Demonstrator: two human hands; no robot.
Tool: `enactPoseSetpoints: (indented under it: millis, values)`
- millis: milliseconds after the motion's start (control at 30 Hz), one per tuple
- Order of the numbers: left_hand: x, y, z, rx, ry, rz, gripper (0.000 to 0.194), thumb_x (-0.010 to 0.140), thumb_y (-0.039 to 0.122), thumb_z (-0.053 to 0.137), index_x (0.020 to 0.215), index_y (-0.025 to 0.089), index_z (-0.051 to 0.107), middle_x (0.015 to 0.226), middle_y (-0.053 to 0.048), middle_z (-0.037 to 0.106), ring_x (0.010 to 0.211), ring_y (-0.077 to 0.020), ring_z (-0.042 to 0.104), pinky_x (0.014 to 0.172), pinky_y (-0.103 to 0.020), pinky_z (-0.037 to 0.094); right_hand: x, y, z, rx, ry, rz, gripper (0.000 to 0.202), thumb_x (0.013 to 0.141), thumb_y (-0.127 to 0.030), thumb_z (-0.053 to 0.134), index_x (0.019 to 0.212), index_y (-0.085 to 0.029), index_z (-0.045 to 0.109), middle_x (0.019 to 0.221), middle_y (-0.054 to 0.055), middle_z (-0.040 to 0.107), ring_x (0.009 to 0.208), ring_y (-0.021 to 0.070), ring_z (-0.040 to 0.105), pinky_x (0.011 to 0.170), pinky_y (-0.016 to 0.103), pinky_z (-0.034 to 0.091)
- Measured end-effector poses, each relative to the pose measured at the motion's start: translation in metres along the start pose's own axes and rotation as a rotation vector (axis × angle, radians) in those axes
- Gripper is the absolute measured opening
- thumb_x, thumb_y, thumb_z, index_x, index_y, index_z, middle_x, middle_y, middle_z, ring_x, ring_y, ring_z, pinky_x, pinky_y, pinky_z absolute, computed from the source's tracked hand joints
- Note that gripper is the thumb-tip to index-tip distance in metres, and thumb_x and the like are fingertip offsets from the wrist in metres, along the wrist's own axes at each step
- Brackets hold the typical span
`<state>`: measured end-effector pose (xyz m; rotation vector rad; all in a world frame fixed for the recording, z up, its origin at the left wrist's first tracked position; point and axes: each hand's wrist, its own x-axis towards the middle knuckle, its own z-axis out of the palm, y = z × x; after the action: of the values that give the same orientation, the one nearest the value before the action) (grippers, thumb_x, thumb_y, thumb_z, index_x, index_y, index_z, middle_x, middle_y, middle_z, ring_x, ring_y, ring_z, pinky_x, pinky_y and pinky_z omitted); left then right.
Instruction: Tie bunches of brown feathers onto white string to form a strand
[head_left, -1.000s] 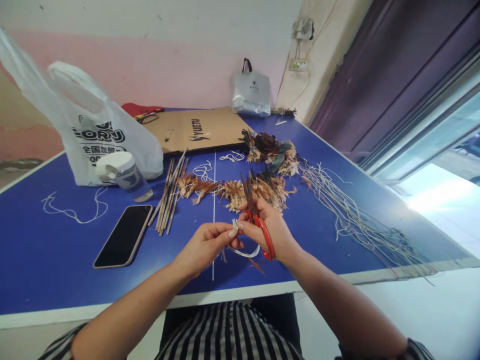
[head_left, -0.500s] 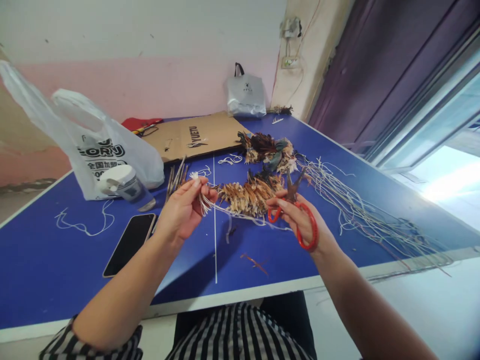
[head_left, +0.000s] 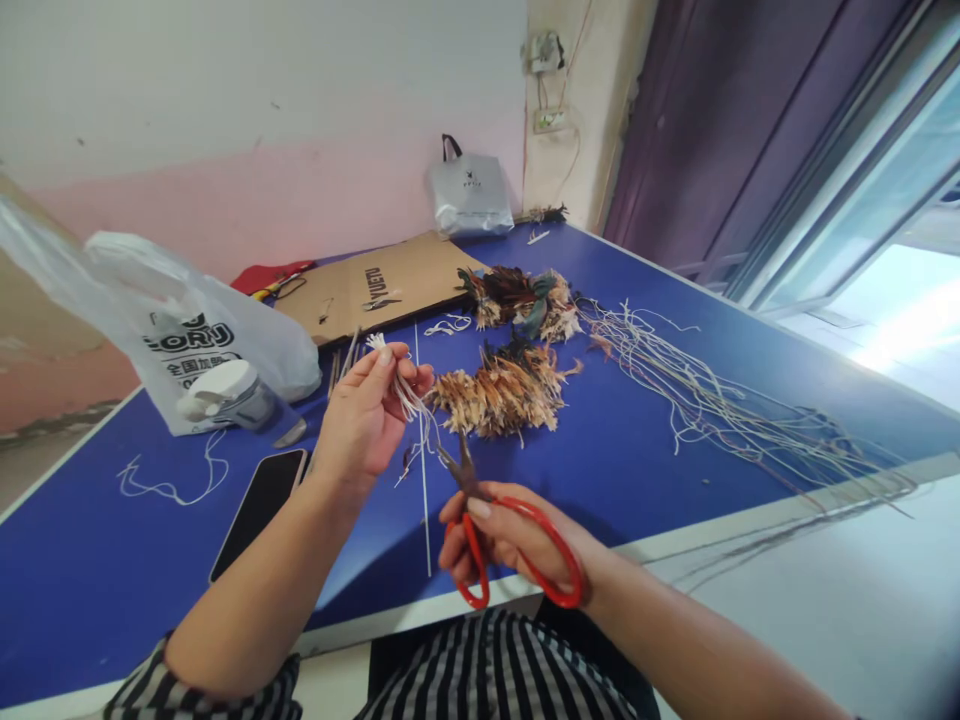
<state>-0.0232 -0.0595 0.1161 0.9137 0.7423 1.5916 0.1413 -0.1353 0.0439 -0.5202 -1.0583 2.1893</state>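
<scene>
Left grip (head_left: 361, 415) pinches a white cord bundle (head_left: 406, 397); right grip (head_left: 521, 540) holds red-handled metal scissors (head_left: 478, 490), blades parted; taut cords help!

Blue table (head_left: 622, 480) under feather bundles (head_left: 502, 390), pale strings (head_left: 675, 370), phone (head_left: 259, 510), cardboard (head_left: 345, 287) and white plastic bag (head_left: 259, 330)

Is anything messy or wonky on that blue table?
Yes: the long pile of strings on the right is tangled, and some ends stick out past the front edge of the table. The cup by the plastic bag looks tipped, though the camera may be bending it. I see no spill.
</scene>
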Motion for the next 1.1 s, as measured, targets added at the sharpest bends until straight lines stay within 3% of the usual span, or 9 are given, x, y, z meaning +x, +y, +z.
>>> enactPoseSetpoints:
  millis: [200, 533, 833, 1100]
  values:
    - [-0.015, -0.008, 0.009, -0.006, -0.008, 0.084, 0.009, 0.078, 0.02, 0.058, 0.083, 0.015, 0.063, 0.064, 0.002, 0.059, 0.071, -0.0119, 0.062, 0.079, -0.03, 0.05, 0.026, 0.014, 0.015, 0.134, 0.05, -0.061, 0.04, 0.081, -0.048, 0.05, 0.097, -0.012, 0.053, 0.072, 0.007, 0.063, 0.055, 0.0125, 0.058, 0.056, 0.028, 0.046]
    - [-0.028, -0.012, 0.004, -0.103, 0.084, 0.125, 0.006, 0.079, 0.019, 0.058, 0.08, 0.015, 0.062, 0.062, 0.003, 0.057, 0.073, -0.011, 0.061, 0.083, -0.028, 0.048, 0.039, 0.006, 0.024, 0.075, 0.135, -0.163, 0.038, 0.079, -0.049, 0.053, 0.093, -0.014, 0.054, 0.058, -0.002, 0.055, 0.041, 0.0081, 0.05, 0.041, 0.02, 0.041]
    - [-0.033, -0.02, -0.018, -0.312, 0.15, -0.078, 0.004, 0.079, 0.015, 0.056, 0.08, 0.014, 0.06, 0.056, 0.005, 0.05, 0.067, -0.0097, 0.059, 0.075, -0.027, 0.05, 0.038, 0.002, 0.028, 0.017, 0.202, -0.205, 0.034, 0.08, -0.047, 0.051, 0.09, -0.015, 0.054, 0.055, -0.005, 0.051, 0.034, 0.0054, 0.044, 0.034, 0.017, 0.036]
    - [-0.037, -0.02, -0.02, -0.348, 0.175, -0.152, 0.006, 0.081, 0.015, 0.054, 0.083, 0.014, 0.059, 0.057, 0.005, 0.048, 0.056, -0.0065, 0.053, 0.065, -0.025, 0.05, 0.038, 0.002, 0.031, -0.023, 0.209, -0.196, 0.031, 0.08, -0.046, 0.053, 0.086, -0.016, 0.05, 0.053, -0.006, 0.049, 0.032, 0.0046, 0.041, 0.032, 0.017, 0.033]
